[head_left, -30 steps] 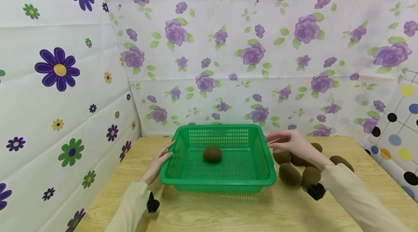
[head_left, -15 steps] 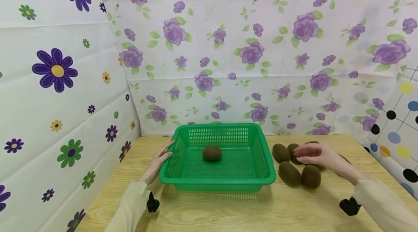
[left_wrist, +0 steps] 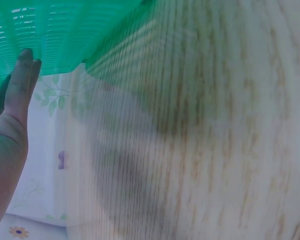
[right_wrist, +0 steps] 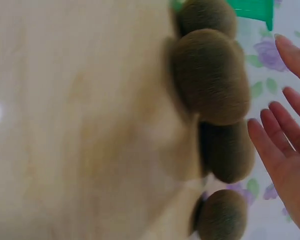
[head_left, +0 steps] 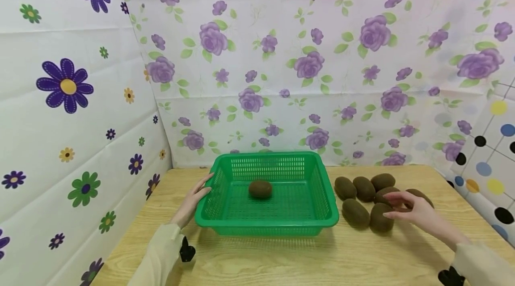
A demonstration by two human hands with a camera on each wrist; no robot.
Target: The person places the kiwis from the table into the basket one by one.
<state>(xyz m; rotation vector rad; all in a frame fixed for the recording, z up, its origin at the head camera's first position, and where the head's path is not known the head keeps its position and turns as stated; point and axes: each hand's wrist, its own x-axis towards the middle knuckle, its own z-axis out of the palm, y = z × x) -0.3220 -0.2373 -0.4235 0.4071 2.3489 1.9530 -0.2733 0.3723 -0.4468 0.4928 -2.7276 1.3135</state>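
A green plastic basket (head_left: 267, 224) stands on the table with one brown kiwi (head_left: 260, 189) lying inside it. My left hand (head_left: 193, 201) rests against the basket's left side, its fingers straight along the rim; the left wrist view shows this hand (left_wrist: 15, 110) at the slotted wall. To the right of the basket lie several kiwis (head_left: 356, 213) in a loose group. Over the near right kiwi (head_left: 381, 218) hovers my right hand (head_left: 416, 211), thumb and fingers apart. In the right wrist view the fingers of that hand (right_wrist: 290, 135) are spread beside the kiwis (right_wrist: 210, 75), holding nothing.
The wooden table (head_left: 281, 259) runs up to a flowered cloth (head_left: 257, 76) at the back. Another patterned cloth (head_left: 80, 143) hangs along the left, and a dotted cloth (head_left: 488, 170) borders the right side.
My right hand has moved from the basket's right rim rightward to the kiwi group, and lower. My left hand and the basket stay in place.
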